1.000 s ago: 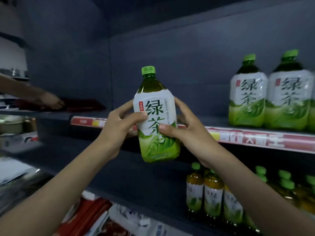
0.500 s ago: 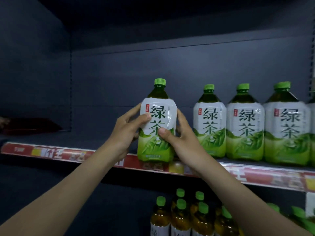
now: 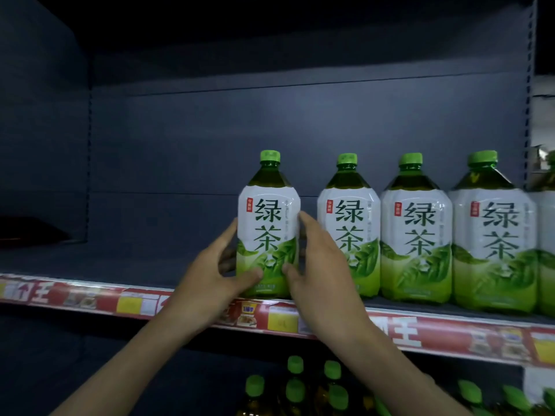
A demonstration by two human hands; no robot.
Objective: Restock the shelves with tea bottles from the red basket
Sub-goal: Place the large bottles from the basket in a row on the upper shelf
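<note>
Both hands grasp a green-capped plastic green tea bottle with a white-and-green label: left hand and right hand on either side. It stands upright on the dark shelf, left of three matching bottles.

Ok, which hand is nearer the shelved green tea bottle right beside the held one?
Right. The right hand grips the held bottle on its right side, in front of that neighbouring bottle; the left hand grips the held bottle's left side, farther away.
</note>
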